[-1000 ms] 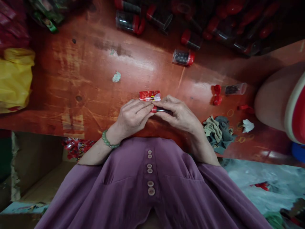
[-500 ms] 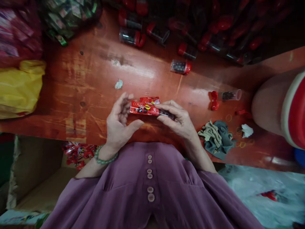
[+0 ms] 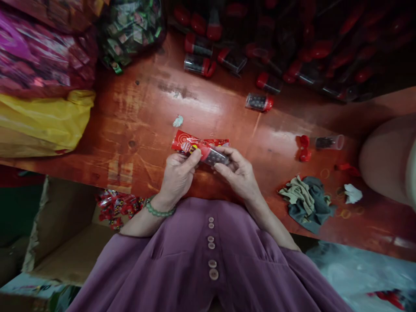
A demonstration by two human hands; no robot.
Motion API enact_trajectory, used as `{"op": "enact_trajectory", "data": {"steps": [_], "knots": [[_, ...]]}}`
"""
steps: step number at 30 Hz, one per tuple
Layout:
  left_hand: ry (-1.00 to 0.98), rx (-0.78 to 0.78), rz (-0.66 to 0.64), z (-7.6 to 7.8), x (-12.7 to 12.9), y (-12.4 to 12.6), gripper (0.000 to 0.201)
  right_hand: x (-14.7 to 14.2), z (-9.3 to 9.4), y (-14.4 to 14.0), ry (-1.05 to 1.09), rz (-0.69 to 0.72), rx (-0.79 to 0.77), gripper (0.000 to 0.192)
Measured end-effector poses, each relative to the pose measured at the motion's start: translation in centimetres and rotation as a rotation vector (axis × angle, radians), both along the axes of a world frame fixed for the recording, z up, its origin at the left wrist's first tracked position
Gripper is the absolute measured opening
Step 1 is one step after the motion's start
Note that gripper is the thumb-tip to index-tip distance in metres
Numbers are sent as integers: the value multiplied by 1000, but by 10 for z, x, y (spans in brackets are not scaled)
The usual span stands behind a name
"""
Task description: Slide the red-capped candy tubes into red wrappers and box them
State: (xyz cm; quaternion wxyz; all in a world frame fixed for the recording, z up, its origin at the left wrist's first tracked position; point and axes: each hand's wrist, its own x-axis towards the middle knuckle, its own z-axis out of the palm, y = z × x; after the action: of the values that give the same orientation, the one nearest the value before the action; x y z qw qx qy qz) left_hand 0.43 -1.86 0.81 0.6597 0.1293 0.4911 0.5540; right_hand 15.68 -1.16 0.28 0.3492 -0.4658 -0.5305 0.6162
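Observation:
A small clear plastic bottle (image 3: 213, 157) with dark contents is between my hands above the table. A red printed shrink sleeve (image 3: 182, 138) covers its left part and sticks out past it, flat at the end. My left hand (image 3: 179, 174) is closed, its thumb pressing on the sleeve near the bottle. My right hand (image 3: 239, 174) grips the bare lower end of the bottle with thumb and fingers. Behind the bottle lies another red printed sleeve (image 3: 224, 142), partly hidden.
On the orange table (image 3: 146, 112) lie several red-capped bottles (image 3: 259, 102), an uncapped bottle (image 3: 329, 142), a red cap (image 3: 303, 148) and grey cloths (image 3: 307, 203). A large pale tub (image 3: 383, 169) stands right. Left are a yellow bag (image 3: 45, 123) and, below, a cardboard box (image 3: 61, 229).
My left hand has closed from open onto the sleeve. The bottle has tilted, its sleeved end now higher in view. The whole view has shifted, with table things appearing further right.

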Motion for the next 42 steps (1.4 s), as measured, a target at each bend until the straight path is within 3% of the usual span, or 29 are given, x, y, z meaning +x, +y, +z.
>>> {"op": "enact_trajectory", "data": {"steps": [2,7,9,16,21,27,30,35,38,42], "knots": [[17,40,0,-3,0,0,26,1,-1,1,-2,-11,16,29],[55,103,-8,-3,1,5,28,-3,1,4,-203,-97,456,24],[55,119,-42,-3,1,7,30,-6,1,3,-229,-147,505,23],[113,66,-85,-15,5,5,33,-15,-5,-5,131,-202,-51,28],[114,106,-136,-13,4,5,33,-15,-5,-1,239,-225,-82,32],[59,73,17,-1,8,10,36,-20,-5,0,146,-229,-15,34],[34,98,-47,0,8,8,32,-22,-6,-2,133,-241,32,33],[81,108,-197,-6,4,6,28,-22,-4,3,160,-206,-106,36],[44,90,-172,-7,1,9,32,-22,-2,5,167,-207,-86,40],[-45,32,-110,-3,-5,14,33,-16,-3,4,167,-82,15,46]]}}
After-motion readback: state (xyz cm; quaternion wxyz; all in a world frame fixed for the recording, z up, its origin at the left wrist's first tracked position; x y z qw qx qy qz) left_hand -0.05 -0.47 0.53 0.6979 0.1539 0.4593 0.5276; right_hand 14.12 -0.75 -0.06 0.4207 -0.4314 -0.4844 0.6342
